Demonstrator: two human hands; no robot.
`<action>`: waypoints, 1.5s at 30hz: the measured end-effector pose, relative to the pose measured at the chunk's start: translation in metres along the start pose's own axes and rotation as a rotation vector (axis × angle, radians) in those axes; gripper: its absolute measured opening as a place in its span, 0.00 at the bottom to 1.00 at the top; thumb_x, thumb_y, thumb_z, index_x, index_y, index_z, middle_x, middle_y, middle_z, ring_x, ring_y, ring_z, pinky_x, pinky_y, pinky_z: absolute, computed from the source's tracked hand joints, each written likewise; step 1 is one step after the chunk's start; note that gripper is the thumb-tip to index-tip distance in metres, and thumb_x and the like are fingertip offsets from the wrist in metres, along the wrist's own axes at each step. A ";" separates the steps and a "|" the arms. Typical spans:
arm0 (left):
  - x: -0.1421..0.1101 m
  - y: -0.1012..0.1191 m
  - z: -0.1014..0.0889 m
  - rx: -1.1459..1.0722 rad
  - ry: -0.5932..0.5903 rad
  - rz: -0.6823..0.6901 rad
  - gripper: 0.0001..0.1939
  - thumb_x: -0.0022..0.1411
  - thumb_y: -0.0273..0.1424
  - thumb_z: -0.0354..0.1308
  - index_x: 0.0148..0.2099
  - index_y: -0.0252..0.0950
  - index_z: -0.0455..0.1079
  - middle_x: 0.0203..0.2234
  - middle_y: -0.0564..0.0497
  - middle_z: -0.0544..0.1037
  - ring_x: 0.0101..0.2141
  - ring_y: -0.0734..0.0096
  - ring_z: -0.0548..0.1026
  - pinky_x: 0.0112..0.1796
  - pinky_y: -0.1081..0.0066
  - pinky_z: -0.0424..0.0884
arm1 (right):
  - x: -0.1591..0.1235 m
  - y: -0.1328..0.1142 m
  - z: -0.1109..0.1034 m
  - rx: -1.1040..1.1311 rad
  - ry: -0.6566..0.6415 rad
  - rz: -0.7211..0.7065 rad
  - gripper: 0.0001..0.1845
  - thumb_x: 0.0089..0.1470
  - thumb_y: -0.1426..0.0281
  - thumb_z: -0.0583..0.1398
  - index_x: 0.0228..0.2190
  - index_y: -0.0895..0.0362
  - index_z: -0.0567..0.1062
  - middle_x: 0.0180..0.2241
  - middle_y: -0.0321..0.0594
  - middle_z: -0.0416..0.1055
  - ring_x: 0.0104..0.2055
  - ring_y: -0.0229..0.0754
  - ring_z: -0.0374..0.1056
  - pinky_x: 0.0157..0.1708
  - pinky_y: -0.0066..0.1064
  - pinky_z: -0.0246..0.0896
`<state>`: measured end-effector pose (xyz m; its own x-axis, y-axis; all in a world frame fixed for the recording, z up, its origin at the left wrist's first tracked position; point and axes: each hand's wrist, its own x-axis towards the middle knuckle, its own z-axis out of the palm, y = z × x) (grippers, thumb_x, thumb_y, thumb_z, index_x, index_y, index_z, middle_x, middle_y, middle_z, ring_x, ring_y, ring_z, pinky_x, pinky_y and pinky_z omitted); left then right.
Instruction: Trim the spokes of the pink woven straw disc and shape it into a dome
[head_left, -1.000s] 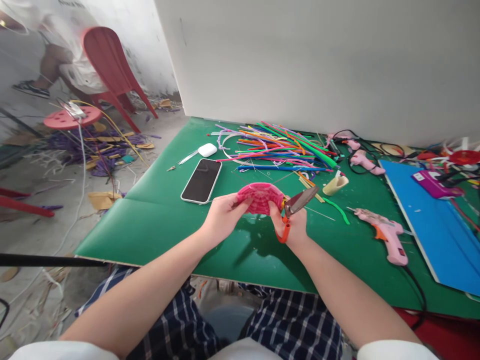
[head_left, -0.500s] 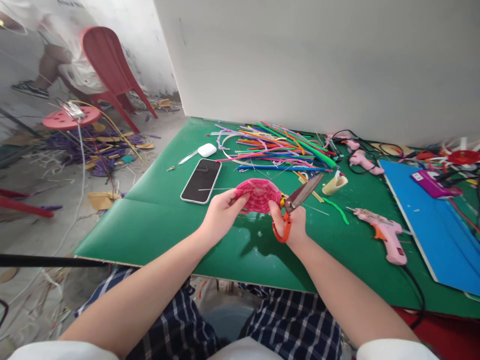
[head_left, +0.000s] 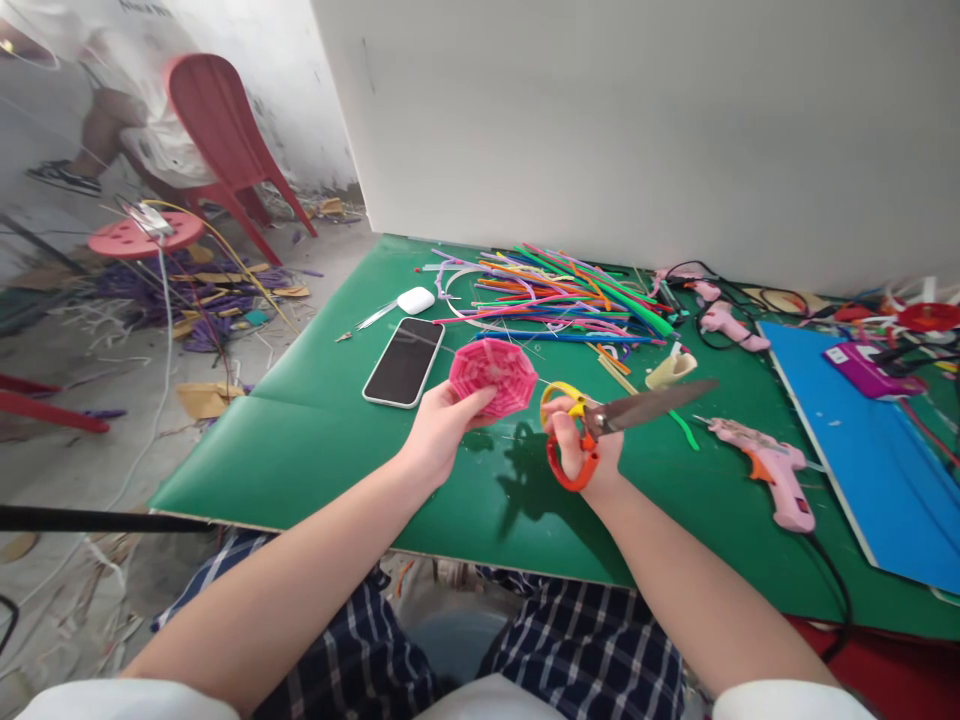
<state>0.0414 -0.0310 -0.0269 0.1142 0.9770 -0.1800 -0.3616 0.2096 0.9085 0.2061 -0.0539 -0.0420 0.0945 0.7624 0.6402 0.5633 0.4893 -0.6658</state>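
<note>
Pink, web-patterned, many-sided disc (head_left: 493,372) sits above the green-topped table (head_left: 322,440), pinched in our closed left hand (head_left: 442,425); our right hand (head_left: 606,468) curls round red-and-yellow-handled metal scissors (head_left: 637,408). Risk: swinging blades left could nick its rim; slack pinching could drop it.

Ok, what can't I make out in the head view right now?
All in the head view:
Left hand: most fingers hidden behind the pink woven disc.
Pink woven disc: its underside faces away from the camera.
Right hand: partly hidden by the scissors.
Purple plug block: label too small to read.
Blue board: cut off by the right edge.
Seated person: head cut off by the top edge.
</note>
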 end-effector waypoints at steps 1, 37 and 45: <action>0.003 0.002 -0.003 -0.020 0.024 0.003 0.14 0.47 0.33 0.64 0.36 0.32 0.71 0.30 0.49 0.78 0.29 0.71 0.75 0.32 0.72 0.73 | 0.001 0.001 -0.002 0.059 0.048 0.006 0.11 0.53 0.63 0.53 0.27 0.56 0.70 0.19 0.36 0.67 0.23 0.41 0.68 0.24 0.33 0.66; -0.003 0.013 -0.001 0.131 -0.183 -0.090 0.13 0.48 0.29 0.63 0.39 0.32 0.72 0.33 0.49 0.79 0.33 0.67 0.77 0.35 0.68 0.74 | 0.004 0.014 -0.001 -0.070 -0.097 -0.028 0.08 0.45 0.65 0.61 0.24 0.54 0.68 0.21 0.35 0.70 0.23 0.39 0.68 0.24 0.31 0.64; -0.003 0.013 -0.001 0.086 -0.233 -0.105 0.17 0.49 0.26 0.63 0.43 0.33 0.71 0.37 0.47 0.78 0.37 0.65 0.76 0.40 0.65 0.73 | 0.007 0.003 -0.003 -0.158 -0.060 -0.090 0.06 0.45 0.66 0.60 0.22 0.54 0.68 0.20 0.34 0.69 0.22 0.39 0.68 0.24 0.30 0.63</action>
<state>0.0353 -0.0314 -0.0145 0.3608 0.9127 -0.1921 -0.2573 0.2954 0.9201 0.2114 -0.0484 -0.0384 -0.0085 0.7445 0.6676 0.6895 0.4879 -0.5353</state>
